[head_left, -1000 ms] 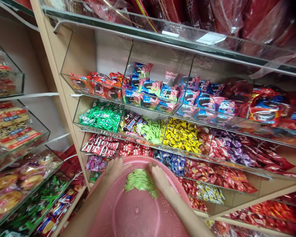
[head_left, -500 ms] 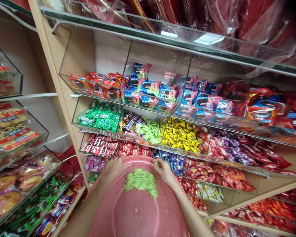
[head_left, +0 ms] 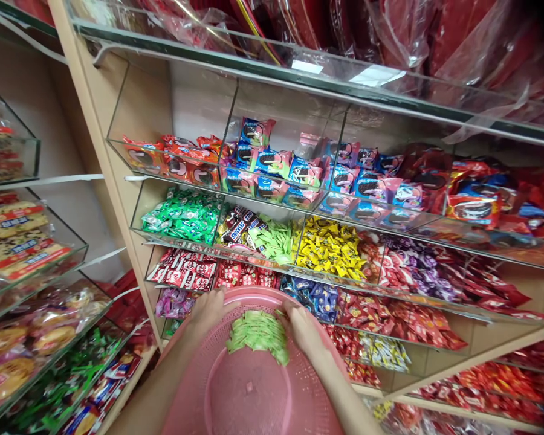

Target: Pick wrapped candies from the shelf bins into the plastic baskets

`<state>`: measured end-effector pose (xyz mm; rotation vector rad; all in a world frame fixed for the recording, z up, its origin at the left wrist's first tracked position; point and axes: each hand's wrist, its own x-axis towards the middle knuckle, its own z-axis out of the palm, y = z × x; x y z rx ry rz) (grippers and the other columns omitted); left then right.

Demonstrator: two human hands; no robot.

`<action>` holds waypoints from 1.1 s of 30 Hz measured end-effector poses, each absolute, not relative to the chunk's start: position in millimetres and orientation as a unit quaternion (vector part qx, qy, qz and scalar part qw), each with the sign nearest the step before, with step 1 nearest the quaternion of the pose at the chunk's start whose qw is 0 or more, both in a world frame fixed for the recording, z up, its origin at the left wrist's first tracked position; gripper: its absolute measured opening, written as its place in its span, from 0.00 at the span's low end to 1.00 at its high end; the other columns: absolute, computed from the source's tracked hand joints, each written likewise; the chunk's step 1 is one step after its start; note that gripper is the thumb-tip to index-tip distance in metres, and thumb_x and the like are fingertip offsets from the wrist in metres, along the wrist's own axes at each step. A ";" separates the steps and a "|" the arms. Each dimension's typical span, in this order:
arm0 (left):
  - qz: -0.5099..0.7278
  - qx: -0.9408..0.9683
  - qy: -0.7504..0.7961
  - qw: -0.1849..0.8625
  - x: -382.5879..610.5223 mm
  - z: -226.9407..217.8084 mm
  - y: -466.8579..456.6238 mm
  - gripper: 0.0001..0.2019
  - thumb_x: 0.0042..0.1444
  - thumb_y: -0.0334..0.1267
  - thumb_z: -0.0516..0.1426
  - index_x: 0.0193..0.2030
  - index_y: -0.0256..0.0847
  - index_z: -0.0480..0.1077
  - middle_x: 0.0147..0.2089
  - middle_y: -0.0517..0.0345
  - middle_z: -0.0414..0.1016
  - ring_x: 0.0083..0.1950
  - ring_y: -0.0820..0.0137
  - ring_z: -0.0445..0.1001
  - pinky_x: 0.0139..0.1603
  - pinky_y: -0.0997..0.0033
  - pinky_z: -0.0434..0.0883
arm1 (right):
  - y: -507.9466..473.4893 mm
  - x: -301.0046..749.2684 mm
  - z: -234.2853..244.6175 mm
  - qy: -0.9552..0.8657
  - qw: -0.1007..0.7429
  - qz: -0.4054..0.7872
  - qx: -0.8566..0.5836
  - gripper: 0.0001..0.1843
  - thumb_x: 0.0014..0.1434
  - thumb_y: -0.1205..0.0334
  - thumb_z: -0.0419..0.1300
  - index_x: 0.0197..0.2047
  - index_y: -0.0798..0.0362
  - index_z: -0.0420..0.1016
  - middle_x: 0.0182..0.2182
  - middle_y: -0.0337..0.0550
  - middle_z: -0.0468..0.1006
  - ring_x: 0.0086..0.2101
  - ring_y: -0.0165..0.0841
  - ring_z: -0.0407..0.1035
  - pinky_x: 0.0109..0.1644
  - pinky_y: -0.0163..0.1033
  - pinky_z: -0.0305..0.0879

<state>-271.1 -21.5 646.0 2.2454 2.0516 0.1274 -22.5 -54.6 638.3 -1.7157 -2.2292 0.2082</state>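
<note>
Head view: left hand [head_left: 211, 309] and right hand [head_left: 303, 323], released and cupped, flank green candy sachets [head_left: 257, 333] at ten and two o'clock; likely light, slippery, best scooped from underneath.

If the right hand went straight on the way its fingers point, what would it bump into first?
Most likely the far rim of the pink basket, just ahead of the right hand. Beyond that comes the bin of blue-wrapped sweets, though depth is hard to judge.

Sweet shop, tiered clear display bins [head_left: 272, 199] on wooden shelving, heaped with wrapped candies [head_left: 330, 248] and snacks
</note>
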 end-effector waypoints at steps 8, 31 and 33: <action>0.041 0.732 0.677 0.068 -270.1 651.8 -23.0 0.30 0.54 0.59 0.44 0.52 0.37 0.64 0.43 0.42 0.76 0.45 0.58 0.74 0.41 0.66 0.66 | -61.9 -41.1 651.0 -0.755 0.005 -0.001 -0.656 0.15 0.60 0.72 0.44 0.43 0.53 0.70 0.44 0.51 0.71 0.39 0.35 0.69 0.38 0.36 0.59; 0.058 0.743 0.665 0.057 -272.7 642.0 -17.9 0.31 0.53 0.61 0.45 0.53 0.37 0.63 0.44 0.43 0.76 0.44 0.58 0.74 0.40 0.66 0.67 | -64.1 -45.6 639.4 -0.770 0.015 -0.028 -0.637 0.15 0.59 0.75 0.44 0.41 0.53 0.70 0.43 0.49 0.72 0.40 0.36 0.67 0.37 0.37 0.60; 0.059 0.745 0.663 0.053 -272.6 642.3 -18.0 0.31 0.53 0.61 0.45 0.52 0.37 0.64 0.44 0.44 0.76 0.45 0.57 0.74 0.40 0.66 0.67 | -65.8 -47.4 642.7 -0.767 0.011 -0.031 -0.640 0.15 0.58 0.75 0.45 0.40 0.53 0.70 0.43 0.49 0.72 0.40 0.36 0.68 0.38 0.37 0.60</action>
